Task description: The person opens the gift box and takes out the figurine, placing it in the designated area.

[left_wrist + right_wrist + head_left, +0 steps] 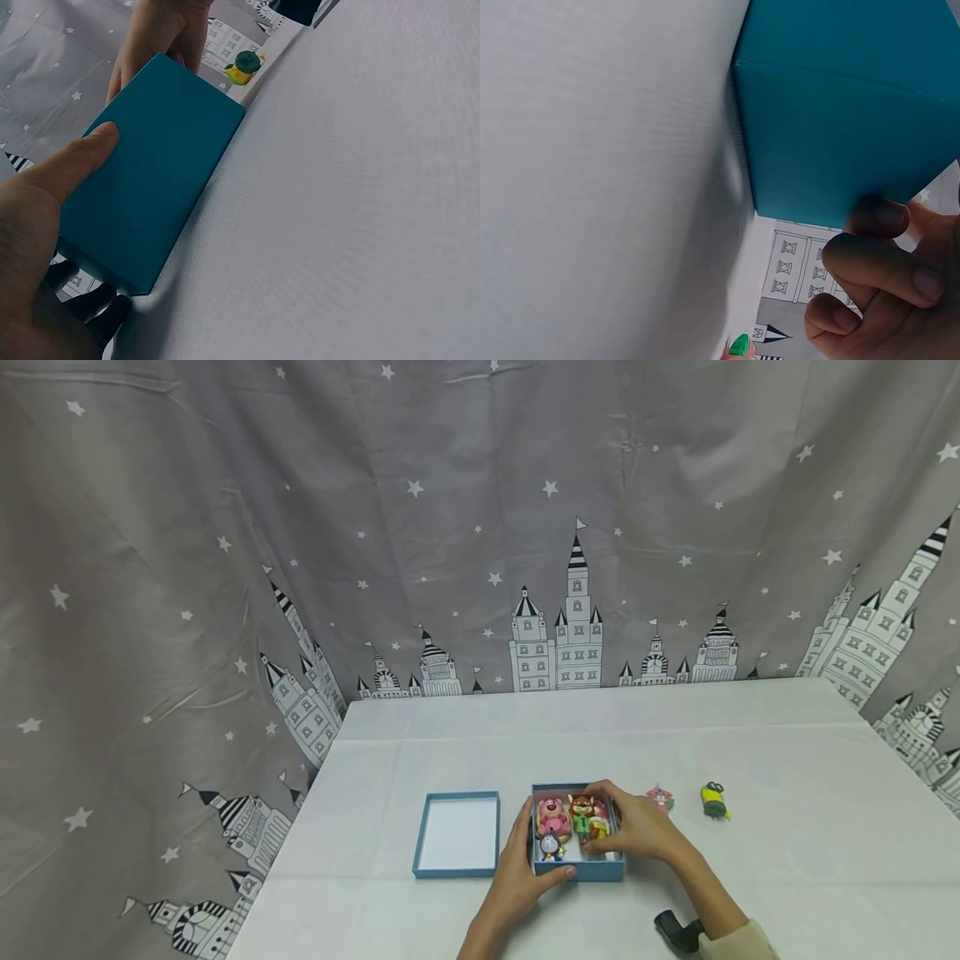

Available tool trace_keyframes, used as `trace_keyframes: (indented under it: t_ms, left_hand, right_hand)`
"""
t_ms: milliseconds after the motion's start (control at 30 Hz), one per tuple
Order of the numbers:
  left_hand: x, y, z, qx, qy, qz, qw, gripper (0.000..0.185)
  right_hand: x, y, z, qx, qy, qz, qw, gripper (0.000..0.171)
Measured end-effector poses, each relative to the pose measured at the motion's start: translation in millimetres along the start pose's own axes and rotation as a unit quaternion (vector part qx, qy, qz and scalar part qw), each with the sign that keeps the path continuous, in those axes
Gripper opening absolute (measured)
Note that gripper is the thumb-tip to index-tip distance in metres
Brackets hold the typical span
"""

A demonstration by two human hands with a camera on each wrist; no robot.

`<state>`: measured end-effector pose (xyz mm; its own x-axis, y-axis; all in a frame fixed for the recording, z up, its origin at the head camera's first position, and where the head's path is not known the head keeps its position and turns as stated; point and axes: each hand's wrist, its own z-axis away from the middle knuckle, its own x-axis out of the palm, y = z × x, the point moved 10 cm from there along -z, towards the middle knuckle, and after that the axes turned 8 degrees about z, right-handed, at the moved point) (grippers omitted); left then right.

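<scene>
An open blue box (577, 871) stands on the table with several toy figurines inside. My left hand (517, 877) holds its left side, thumb on the front wall; the left wrist view shows that thumb (82, 159) flat on the blue front. Over the box's right part is my right hand (637, 825), pinching a fox figurine (581, 818) in a green shirt from head to feet. In the right wrist view its other fingers (885, 270) curl beside the box's outer wall. A pink bear figurine (552, 818) and a small dark-and-white figurine (551, 846) lie left of the fox.
A blue-rimmed lid (417, 835) lies inside-up to the left of the box. To the right are a pink figurine (660, 797) and a yellow-green figurine (714, 800). Near my right wrist is a black object (677, 932). A grey castle-print curtain (465, 527) hangs behind the white table.
</scene>
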<state>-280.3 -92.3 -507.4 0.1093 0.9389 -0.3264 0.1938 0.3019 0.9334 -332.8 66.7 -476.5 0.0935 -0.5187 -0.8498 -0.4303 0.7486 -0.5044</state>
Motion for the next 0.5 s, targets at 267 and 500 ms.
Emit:
trace_keyframes:
  t_ms: [267, 500]
  left_hand:
    - [-0.2, -0.8, 0.1, -0.006, 0.0, -0.006, 1.0, 0.106]
    - [-0.3, -0.8, 0.1, -0.014, 0.002, -0.008, 0.9999, 0.107]
  right_hand:
    - [-0.6, -0.1, -0.2, 0.01, 0.004, 0.005, 1.0, 0.073]
    - [-1.5, -2.1, -0.2, 0.009, 0.01, 0.014, 1.0, 0.073]
